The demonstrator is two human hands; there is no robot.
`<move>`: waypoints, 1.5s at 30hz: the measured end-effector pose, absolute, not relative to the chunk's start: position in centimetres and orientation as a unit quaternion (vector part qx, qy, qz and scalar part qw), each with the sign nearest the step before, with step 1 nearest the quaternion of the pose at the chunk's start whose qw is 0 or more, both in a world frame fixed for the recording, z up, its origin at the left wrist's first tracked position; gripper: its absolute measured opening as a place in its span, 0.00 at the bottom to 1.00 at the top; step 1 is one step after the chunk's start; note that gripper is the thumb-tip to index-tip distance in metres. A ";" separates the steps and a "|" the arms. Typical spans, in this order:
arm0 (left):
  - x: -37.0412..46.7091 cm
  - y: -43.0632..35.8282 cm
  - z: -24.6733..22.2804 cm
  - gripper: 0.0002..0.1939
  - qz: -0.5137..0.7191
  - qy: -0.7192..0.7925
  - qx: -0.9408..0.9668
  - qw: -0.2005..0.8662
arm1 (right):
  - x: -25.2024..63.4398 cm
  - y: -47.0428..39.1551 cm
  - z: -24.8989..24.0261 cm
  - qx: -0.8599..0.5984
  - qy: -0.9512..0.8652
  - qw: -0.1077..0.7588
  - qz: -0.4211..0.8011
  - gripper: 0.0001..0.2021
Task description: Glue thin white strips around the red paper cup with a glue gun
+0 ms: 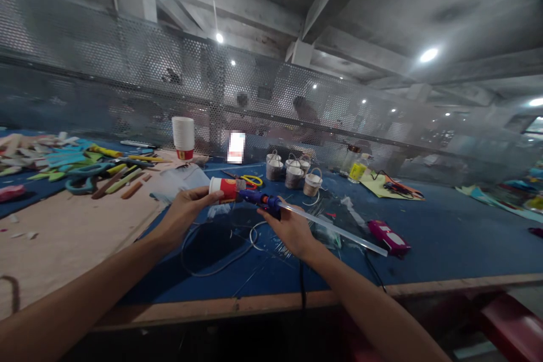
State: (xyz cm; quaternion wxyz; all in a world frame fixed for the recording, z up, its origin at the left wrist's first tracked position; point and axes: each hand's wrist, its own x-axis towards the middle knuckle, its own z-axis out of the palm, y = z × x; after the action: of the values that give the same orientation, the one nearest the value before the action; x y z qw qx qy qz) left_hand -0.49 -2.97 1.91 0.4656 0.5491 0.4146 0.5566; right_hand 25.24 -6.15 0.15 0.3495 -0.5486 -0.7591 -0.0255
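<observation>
My left hand (190, 209) grips a red and white paper cup (228, 189) lying on its side in the air above the table. In my right hand (292, 229) is a blue hot glue gun (258, 198), its nozzle close to the cup's right end; I cannot tell whether they touch. A long clear glue stick (335, 229) sticks out of the gun's back, down to the right. Behind the cup lie yellow-handled scissors (251, 181). A thin pale cord (212, 274) loops over the blue table beneath my hands.
Several small covered cups with handles (292, 174) stand behind the gun. A stack of paper cups (183, 137) is at the back left, beyond tools and scraps. To the right are a magenta box-like object (388, 237) and a yellow-labelled bottle (358, 169). A perforated screen (263, 107) runs behind.
</observation>
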 end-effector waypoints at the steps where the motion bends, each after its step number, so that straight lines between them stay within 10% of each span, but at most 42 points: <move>1: -0.5 -3.0 1.9 0.20 0.555 0.413 0.548 0.470 | 25.3 -6.0 0.1 -0.546 -0.757 0.360 -0.011 0.18; 17: -0.7 -2.6 1.5 0.19 0.550 0.415 0.562 0.457 | 25.8 -4.9 2.1 -0.374 -0.556 0.500 0.548 0.21; 45: -1.8 -1.0 1.0 0.15 0.580 0.342 0.467 0.573 | 33.1 0.5 -0.7 -0.729 -0.608 0.295 0.106 0.26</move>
State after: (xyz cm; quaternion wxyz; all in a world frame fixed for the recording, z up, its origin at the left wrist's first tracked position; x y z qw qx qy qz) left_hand -1.76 -1.00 0.99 0.5730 0.4665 0.3423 0.5804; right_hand 33.08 0.52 -0.71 0.2948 -0.7292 -0.6084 0.1062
